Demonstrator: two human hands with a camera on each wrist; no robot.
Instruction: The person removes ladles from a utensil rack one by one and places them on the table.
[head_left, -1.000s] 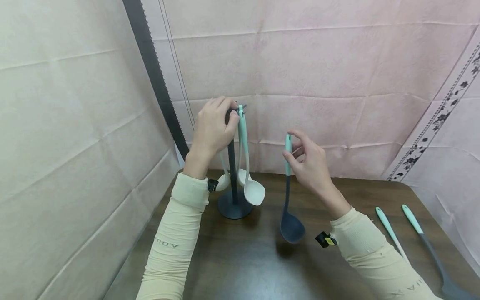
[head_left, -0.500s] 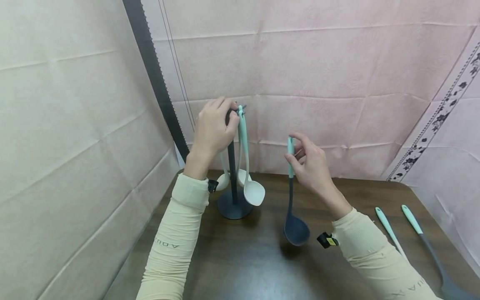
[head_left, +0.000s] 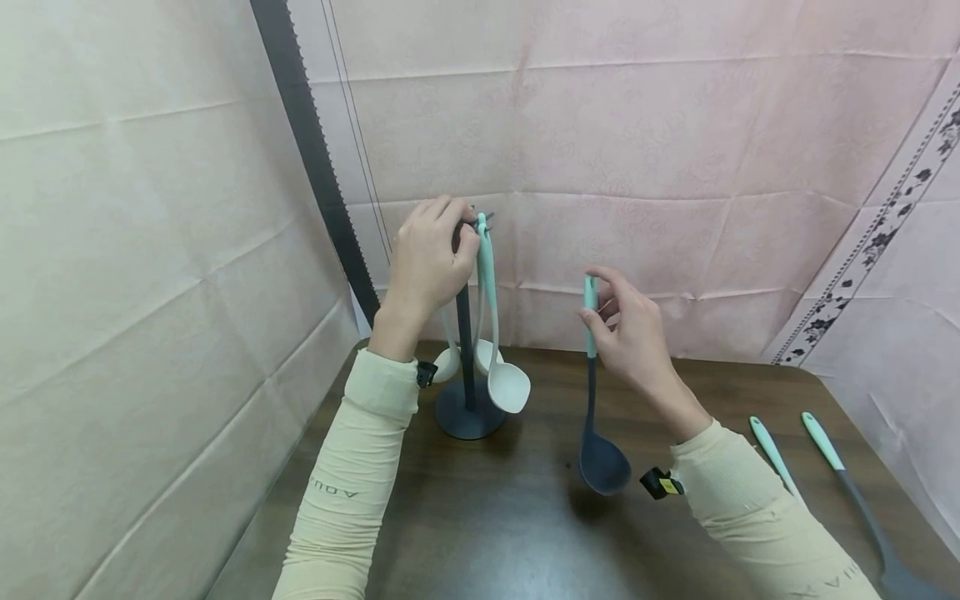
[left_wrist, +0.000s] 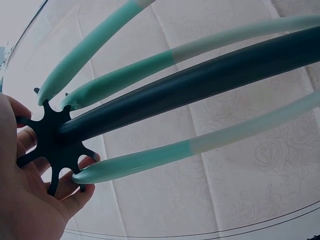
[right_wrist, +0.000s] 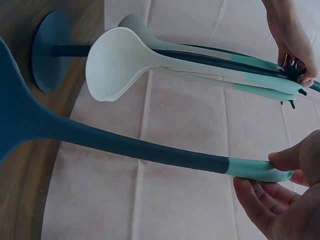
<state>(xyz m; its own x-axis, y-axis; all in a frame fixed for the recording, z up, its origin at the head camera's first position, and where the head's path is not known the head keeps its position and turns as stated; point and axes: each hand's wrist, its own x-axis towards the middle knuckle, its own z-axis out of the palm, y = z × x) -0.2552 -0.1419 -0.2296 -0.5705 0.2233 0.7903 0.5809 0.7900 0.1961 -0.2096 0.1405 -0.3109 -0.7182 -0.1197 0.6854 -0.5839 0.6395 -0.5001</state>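
My left hand [head_left: 427, 258] grips the hooked top of a dark utensil stand [head_left: 468, 419], fingers around its star-shaped hook ring [left_wrist: 52, 142] in the left wrist view. Three pale utensils with mint handles hang there; the front one, a white spoon-like utensil [head_left: 509, 387], faces right. To the right of the stand, my right hand [head_left: 633, 337] pinches the mint handle end of a dark blue ladle [head_left: 604, 467] between thumb and fingers. The ladle hangs upright, its bowl low over the table. In the right wrist view the ladle's handle [right_wrist: 255, 170] lies between thumb and fingertips.
On the right of the brown table [head_left: 480, 533] lie a mint-handled utensil [head_left: 772, 450], partly behind the right sleeve, and a dark mint-handled turner [head_left: 855, 500]. Pale cloth [head_left: 637, 142] hangs behind the table and along its sides.
My right hand has drifted slightly right and down with the ladle, farther from the stand. The left hand stays on top of the stand.
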